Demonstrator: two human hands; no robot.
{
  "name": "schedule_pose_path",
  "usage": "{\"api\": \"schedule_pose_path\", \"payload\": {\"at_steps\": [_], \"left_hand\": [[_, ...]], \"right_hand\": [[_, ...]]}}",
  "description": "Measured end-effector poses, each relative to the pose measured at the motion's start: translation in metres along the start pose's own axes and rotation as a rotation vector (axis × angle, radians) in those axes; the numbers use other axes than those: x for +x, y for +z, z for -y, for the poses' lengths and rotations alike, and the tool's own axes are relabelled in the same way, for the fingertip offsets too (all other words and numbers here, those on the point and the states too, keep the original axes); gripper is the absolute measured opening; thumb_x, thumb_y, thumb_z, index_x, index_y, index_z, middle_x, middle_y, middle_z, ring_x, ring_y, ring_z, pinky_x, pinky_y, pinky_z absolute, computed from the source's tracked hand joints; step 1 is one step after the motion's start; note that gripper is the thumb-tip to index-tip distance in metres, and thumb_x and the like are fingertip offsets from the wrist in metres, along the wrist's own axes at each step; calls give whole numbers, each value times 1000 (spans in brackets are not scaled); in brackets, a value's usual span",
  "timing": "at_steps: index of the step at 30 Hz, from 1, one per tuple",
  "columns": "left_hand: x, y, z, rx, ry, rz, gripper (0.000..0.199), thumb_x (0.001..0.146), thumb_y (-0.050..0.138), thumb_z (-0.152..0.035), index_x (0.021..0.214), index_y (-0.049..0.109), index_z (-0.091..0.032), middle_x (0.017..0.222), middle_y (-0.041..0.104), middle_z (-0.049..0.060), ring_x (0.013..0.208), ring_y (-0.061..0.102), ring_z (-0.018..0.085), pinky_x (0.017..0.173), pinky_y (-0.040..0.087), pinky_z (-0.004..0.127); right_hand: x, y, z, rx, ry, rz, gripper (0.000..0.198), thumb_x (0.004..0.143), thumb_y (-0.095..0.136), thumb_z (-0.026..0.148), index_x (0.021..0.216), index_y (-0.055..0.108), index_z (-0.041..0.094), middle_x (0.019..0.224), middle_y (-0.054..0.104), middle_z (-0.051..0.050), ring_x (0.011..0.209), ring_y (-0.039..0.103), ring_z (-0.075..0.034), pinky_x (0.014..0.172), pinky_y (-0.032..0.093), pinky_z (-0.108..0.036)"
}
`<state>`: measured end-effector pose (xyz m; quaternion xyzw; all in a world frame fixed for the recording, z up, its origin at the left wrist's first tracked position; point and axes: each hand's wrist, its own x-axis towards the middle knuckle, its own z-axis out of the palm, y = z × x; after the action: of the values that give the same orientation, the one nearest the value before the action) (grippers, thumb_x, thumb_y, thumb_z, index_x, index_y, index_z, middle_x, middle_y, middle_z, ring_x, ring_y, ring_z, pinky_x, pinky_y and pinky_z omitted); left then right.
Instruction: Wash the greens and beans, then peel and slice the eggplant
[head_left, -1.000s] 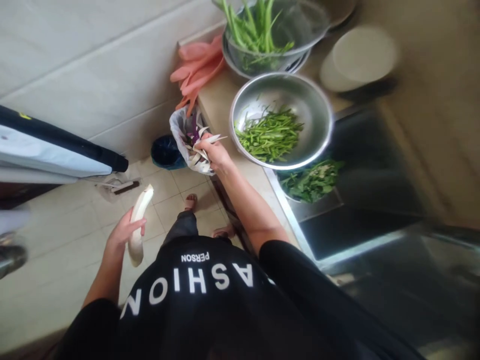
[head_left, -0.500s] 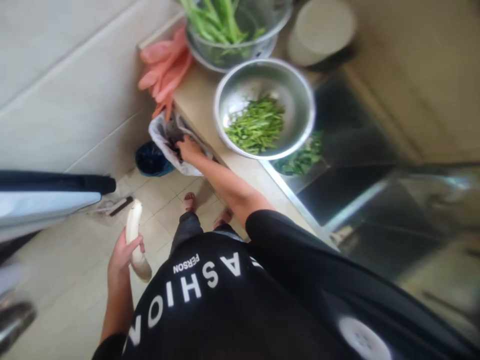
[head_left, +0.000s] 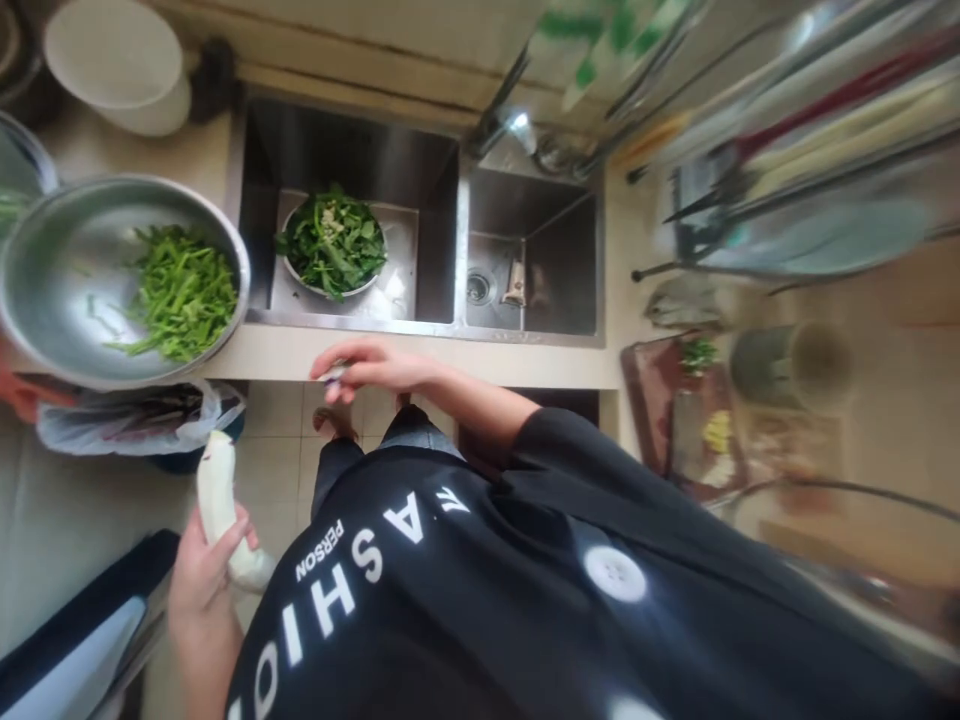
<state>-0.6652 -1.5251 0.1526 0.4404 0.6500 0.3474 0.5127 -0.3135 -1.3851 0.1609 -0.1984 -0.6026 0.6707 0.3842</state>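
- Left hand (head_left: 206, 565): the fingers curl around the lower half of a long pale vegetable (head_left: 216, 490), thumb pressed across it. The grip low down probably serves to leave the upper length bare.
- The vegetable hangs in the air beside the shirt (head_left: 360, 610), tilted, its upper end near a plastic-lined bin (head_left: 135, 425).
- Right hand (head_left: 382, 366): thumb and fingertips pinch a small pale-and-purple thing (head_left: 335, 372), too small to identify, in front of the counter (head_left: 540, 368).
- The bin sits below the counter's edge, perhaps for easy reach from either hand.
- Above it, a steel bowl (head_left: 67, 270) holds cut green stems (head_left: 184, 300), gathered against one side.
- Leafy greens (head_left: 334, 240) fill a bowl in the left basin of the double sink (head_left: 460, 270), where drips would likely drain away.
- Rightward, the counter carries a brown board (head_left: 645, 400) with chopped bits and a blurred rack (head_left: 810, 235).
- Pale tiles (head_left: 274, 460) cover the floor.
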Motion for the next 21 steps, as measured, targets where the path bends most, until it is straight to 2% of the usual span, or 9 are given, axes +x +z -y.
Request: {"api": "schedule_pose_path", "payload": {"at_steps": [2,4,6,8,9,11,15,18,21], "left_hand": [[12,28,-22,27,12,62,53,66,87,-40,100,53,-20,63,61,-4,49,57,15,46,48,25],[19,62,-43,51,31,98,54,67,87,-39,105,52,-20,66,61,-4,49,57,15,46,49,25],[21,99,-62,65,53,115,52,70,85,-37,106,52,-21,70,62,-4,51,58,14,49,50,25],[20,134,-77,68,60,119,49,71,84,-34,106,51,-22,73,61,-5,53,58,13,51,51,25],[19,150,-83,69,57,113,49,71,84,-33,106,51,-22,74,61,-5,53,58,12,51,50,25],[16,179,-93,78,35,97,49,70,84,-32,106,52,-23,75,61,-5,52,58,12,49,49,25],[7,218,-107,89,-25,33,52,68,86,-33,107,53,-24,73,61,-5,52,58,14,49,49,26],[-1,232,-113,113,-50,-5,52,69,87,-33,108,53,-24,72,62,-4,51,59,14,50,49,27],[-6,238,-115,160,-59,-10,45,72,85,-35,100,53,-21,68,63,-3,51,59,15,50,49,27]], "right_hand": [[-63,-74,10,-28,-69,-371,33,83,63,20,115,66,15,113,72,-10,89,70,-14,74,59,-24],[-114,-149,5,-90,-44,-725,30,83,61,15,112,67,16,122,69,-10,87,71,-12,76,59,-25],[-149,-218,-14,-151,110,-992,30,84,55,9,112,67,13,124,67,-12,82,71,-11,77,59,-27],[-169,-274,-39,-278,341,-1111,35,86,52,5,118,67,9,127,66,-18,82,72,-14,78,59,-31],[-173,-296,-51,-374,432,-1112,38,86,53,5,122,66,8,127,66,-19,86,73,-18,79,59,-33],[-171,-332,-71,-615,540,-1029,48,85,56,5,133,62,6,129,67,-22,101,72,-25,87,58,-37],[-135,-380,-84,-904,526,-852,64,87,53,3,150,50,9,145,58,-20,131,57,-27,107,47,-39],[-100,-400,-84,-953,486,-816,52,97,39,4,148,48,7,148,52,-21,136,50,-23,111,38,-35],[-77,-393,-91,-906,427,-690,40,102,34,5,138,51,2,143,51,-24,132,46,-24,109,36,-35]]}}
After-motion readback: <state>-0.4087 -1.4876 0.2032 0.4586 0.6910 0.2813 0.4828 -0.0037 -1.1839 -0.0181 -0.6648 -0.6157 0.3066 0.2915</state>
